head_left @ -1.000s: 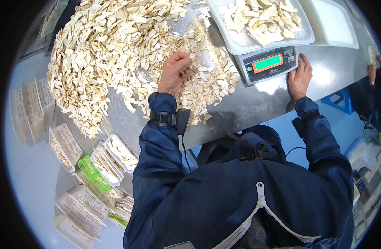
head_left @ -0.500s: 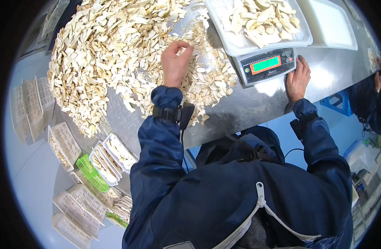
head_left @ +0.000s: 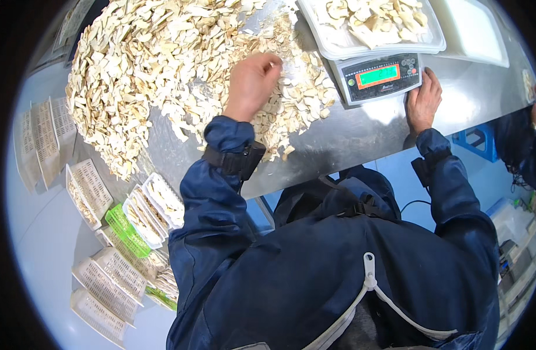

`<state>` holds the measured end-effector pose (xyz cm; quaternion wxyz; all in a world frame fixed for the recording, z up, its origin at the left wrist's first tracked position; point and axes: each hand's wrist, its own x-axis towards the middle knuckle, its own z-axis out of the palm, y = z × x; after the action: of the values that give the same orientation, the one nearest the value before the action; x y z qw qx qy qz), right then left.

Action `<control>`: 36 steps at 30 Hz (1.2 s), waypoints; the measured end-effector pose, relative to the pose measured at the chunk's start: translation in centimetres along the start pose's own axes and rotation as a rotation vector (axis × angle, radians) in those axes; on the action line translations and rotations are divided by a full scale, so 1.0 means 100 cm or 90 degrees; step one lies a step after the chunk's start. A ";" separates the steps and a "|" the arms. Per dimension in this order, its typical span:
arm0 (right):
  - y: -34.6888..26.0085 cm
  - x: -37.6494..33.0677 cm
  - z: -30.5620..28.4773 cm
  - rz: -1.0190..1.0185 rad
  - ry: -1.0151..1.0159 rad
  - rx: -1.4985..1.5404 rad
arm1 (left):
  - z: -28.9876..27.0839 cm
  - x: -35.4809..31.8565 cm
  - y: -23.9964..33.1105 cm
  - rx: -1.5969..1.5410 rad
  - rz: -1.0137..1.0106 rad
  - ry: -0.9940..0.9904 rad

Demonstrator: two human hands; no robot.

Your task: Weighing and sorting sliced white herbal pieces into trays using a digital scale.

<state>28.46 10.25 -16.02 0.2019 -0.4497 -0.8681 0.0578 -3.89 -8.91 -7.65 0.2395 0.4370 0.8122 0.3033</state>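
Note:
A big heap of pale dried slices (head_left: pixel 151 64) covers the steel table (head_left: pixel 349 134). My left hand (head_left: pixel 251 81) rests in the heap's right side, fingers curled around a few slices. A white tray (head_left: pixel 370 29) holding more slices sits on a digital scale (head_left: pixel 380 77) with a lit green display. My right hand (head_left: pixel 422 100) lies flat on the table, touching the scale's front right corner and holding nothing.
Several white and green slotted baskets (head_left: pixel 128 227), some filled with slices, are stacked on the floor at the left. A second white tray (head_left: pixel 472 32) lies right of the scale. Another person's dark sleeve (head_left: pixel 524 146) shows at the far right.
My left hand has moved further up into the heap and curled over slices. My right hand has stayed by the scale.

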 end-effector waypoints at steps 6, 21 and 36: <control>0.001 0.002 0.006 -0.002 0.001 0.000 | 0.036 -0.014 -0.027 0.138 0.044 -0.018; -0.001 -0.003 0.005 -0.001 0.016 -0.003 | 0.068 -0.039 0.002 0.117 0.077 0.030; -0.007 0.006 -0.003 -0.002 0.035 0.006 | 0.055 -0.057 -0.003 0.048 0.161 -0.116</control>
<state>27.79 10.29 -15.41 0.2279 -0.4490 -0.8626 0.0491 2.39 -12.31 -11.06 0.2555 0.5702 0.7363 0.2596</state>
